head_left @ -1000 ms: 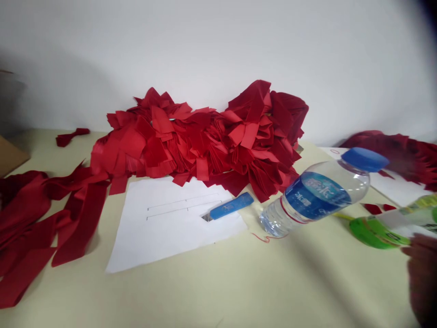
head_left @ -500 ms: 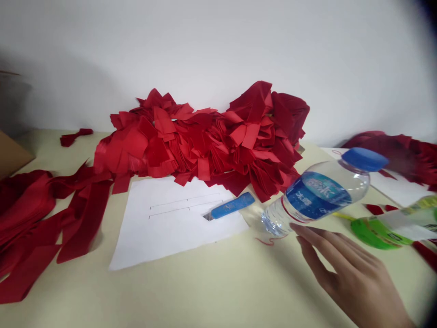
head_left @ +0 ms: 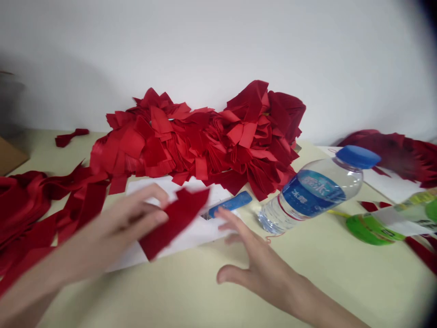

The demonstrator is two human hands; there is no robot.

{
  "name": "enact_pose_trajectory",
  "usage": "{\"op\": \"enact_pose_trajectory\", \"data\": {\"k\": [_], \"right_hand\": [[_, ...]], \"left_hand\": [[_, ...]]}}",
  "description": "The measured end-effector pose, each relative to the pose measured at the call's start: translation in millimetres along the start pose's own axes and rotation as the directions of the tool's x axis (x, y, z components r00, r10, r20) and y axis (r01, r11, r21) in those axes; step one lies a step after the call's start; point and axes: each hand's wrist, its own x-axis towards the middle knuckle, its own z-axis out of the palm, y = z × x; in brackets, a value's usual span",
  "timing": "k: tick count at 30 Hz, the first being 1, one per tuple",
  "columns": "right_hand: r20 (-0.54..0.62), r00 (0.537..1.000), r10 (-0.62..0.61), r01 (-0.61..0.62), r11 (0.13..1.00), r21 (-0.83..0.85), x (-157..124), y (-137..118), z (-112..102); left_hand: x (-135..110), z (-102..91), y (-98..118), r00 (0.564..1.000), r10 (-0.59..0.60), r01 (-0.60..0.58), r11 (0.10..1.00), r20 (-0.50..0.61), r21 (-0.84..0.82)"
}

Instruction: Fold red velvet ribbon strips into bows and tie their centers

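Note:
My left hand point(head_left: 129, 216) pinches a red ribbon strip point(head_left: 172, 221) and holds it over the white paper sheet point(head_left: 194, 230). My right hand point(head_left: 254, 257) is open, its fingers spread and stretched toward the blue utility knife point(head_left: 230, 203), which lies on the sheet's right edge. Its fingertips are just short of the knife. Behind the sheet rises a big heap of cut red ribbon pieces point(head_left: 205, 136).
A clear water bottle with a blue cap point(head_left: 316, 193) stands right of the knife. A green bottle point(head_left: 392, 218) is at the far right. Long red ribbons point(head_left: 37, 214) lie at left, more red pieces point(head_left: 399, 152) on paper at back right. A cardboard corner point(head_left: 10, 157) sits at left.
My left hand has come in from the left with a red strip. My right hand has slid left from beside the water bottle toward the knife.

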Motion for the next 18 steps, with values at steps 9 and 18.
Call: {"op": "enact_pose_trajectory", "data": {"k": [9,18], "right_hand": [[0.218,0.976,0.016,-0.063,0.975,0.214,4,-9,-36],[-0.068,0.959,0.277,-0.278,0.961,-0.009,-51,46,-93]], "left_hand": [[6,27.9,1,0.925,-0.088,0.081,0.996,0.370,0.035],[23,-15.7,-29,0.964,-0.023,-0.055,0.959,0.266,0.279]]}}
